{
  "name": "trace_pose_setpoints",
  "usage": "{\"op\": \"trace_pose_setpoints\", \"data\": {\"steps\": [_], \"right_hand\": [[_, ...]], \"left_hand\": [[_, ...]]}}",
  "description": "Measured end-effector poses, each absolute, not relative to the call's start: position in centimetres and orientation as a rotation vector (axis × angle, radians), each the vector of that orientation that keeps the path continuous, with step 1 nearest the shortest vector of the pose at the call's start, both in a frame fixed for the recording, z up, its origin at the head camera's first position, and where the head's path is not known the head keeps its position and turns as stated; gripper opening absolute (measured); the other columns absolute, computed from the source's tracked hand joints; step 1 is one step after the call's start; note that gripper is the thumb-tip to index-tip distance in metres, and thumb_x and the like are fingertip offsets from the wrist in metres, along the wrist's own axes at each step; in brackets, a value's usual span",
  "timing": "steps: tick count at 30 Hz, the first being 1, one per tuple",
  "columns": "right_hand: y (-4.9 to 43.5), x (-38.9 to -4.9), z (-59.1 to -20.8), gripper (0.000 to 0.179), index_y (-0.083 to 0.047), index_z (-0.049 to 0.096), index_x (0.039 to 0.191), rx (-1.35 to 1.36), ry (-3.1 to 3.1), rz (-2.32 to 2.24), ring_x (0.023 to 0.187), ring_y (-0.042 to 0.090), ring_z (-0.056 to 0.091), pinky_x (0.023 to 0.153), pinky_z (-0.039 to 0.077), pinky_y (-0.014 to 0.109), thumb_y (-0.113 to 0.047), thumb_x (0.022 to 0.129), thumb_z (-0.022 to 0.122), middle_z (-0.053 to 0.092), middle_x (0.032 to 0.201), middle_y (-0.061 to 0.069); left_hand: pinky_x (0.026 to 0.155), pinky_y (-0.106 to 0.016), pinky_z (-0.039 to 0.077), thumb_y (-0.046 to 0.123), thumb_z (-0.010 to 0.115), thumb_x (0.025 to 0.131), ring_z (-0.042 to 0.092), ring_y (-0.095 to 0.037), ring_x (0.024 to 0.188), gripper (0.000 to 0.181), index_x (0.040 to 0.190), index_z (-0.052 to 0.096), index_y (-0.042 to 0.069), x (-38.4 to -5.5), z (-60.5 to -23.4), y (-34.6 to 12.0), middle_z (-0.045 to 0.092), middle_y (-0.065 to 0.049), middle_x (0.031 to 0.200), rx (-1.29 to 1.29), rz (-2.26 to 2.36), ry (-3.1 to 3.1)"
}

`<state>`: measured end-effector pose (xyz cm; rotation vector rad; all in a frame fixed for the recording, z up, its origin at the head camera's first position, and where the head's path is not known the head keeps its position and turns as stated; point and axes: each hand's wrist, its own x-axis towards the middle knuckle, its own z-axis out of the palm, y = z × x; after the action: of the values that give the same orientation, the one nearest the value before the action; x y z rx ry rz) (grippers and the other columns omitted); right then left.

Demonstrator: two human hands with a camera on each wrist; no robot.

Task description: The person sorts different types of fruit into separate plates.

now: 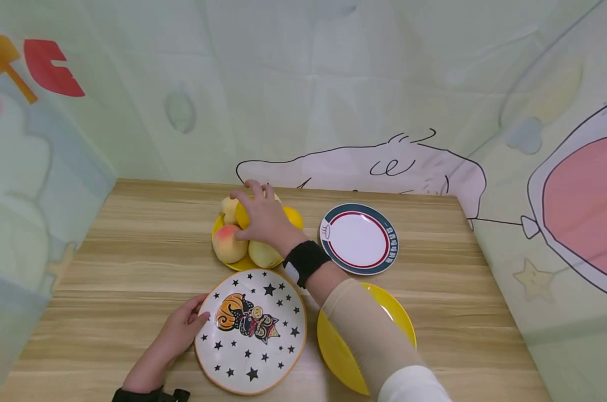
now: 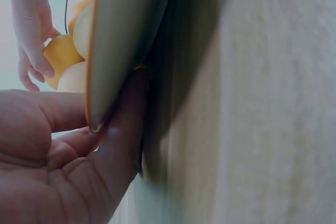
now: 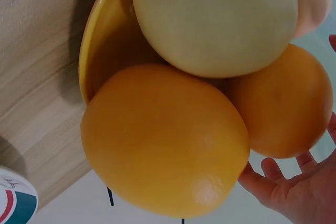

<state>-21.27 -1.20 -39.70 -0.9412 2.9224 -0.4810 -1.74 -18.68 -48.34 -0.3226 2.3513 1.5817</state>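
Observation:
My left hand [image 1: 182,326] grips the left edge of a white plate [image 1: 253,357] with black stars and a pumpkin picture, thumb on top and fingers underneath. In the left wrist view that plate [image 2: 121,35] stands tilted, its rim between thumb and fingers. My right hand [image 1: 265,218] reaches over a yellow dish [image 1: 239,264] of fruit, fingers spread around an orange [image 3: 286,100]. Its thumb overlaps a peach [image 1: 230,244] in the head view. Also in the dish are a pale green, round fruit [image 3: 215,19] and a larger orange-yellow fruit [image 3: 163,140].
A white plate with a dark blue rim [image 1: 359,239] lies right of the fruit dish. Nearer, a large yellow plate [image 1: 340,357] lies partly under my right forearm. The wooden table [image 1: 152,240] meets printed cloth walls [image 1: 303,100] at its back and sides.

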Motion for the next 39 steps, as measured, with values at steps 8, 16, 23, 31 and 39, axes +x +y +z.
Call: {"op": "trace_pose_setpoints", "data": {"steps": [8,16,23,31,39], "right_hand": [[-1.3,-21.4,-40.8,0.072,-0.024,0.04,0.136,-0.885,2.87,-0.538,0.125,0.036,0.033,0.094,0.046,0.04,-0.034,0.074,0.075,0.025,0.147,0.009],[-1.4,-21.6,-41.4,0.07,-0.024,0.04,0.137,-0.853,2.889,-0.536,0.122,0.033,0.036,0.097,0.043,0.041,-0.033,0.076,0.075,0.029,0.145,0.007],[-1.5,-21.6,-41.6,0.071,-0.025,0.039,0.138,-0.847,2.896,-0.526,0.122,0.032,0.035,0.099,0.041,0.04,-0.034,0.077,0.076,0.03,0.145,0.006],[-1.4,-21.2,-41.3,0.072,-0.026,0.041,0.137,-0.881,2.898,-0.581,0.124,0.032,0.034,0.1,0.041,0.041,-0.038,0.076,0.076,0.031,0.147,0.005],[-1.4,-20.6,-40.6,0.066,-0.026,0.043,0.135,-0.918,2.912,-0.603,0.124,0.033,0.036,0.1,0.041,0.041,-0.038,0.078,0.075,0.032,0.146,0.006]], "left_hand": [[0.069,-0.023,0.051,0.002,0.052,0.094,0.059,-0.014,0.084,0.043,0.134,0.043,-0.007,-1.7,-48.5,-18.6,0.06,-0.018,0.106,-0.336,1.575,2.348],[0.068,-0.023,0.051,0.004,0.052,0.094,0.059,-0.016,0.085,0.044,0.135,0.043,-0.007,-1.7,-48.3,-18.7,0.059,-0.018,0.107,-0.335,1.523,2.372],[0.068,-0.022,0.05,0.005,0.052,0.094,0.058,-0.014,0.084,0.043,0.136,0.044,-0.004,-1.9,-48.5,-18.8,0.059,-0.016,0.106,-0.351,1.507,2.377],[0.067,-0.022,0.05,0.004,0.052,0.094,0.057,-0.013,0.081,0.043,0.135,0.044,-0.005,-1.8,-48.5,-18.8,0.059,-0.016,0.104,-0.348,1.511,2.372],[0.066,-0.023,0.05,0.005,0.053,0.094,0.057,-0.014,0.081,0.044,0.135,0.043,-0.007,-1.9,-48.5,-18.9,0.059,-0.016,0.105,-0.328,1.526,2.372]]}}
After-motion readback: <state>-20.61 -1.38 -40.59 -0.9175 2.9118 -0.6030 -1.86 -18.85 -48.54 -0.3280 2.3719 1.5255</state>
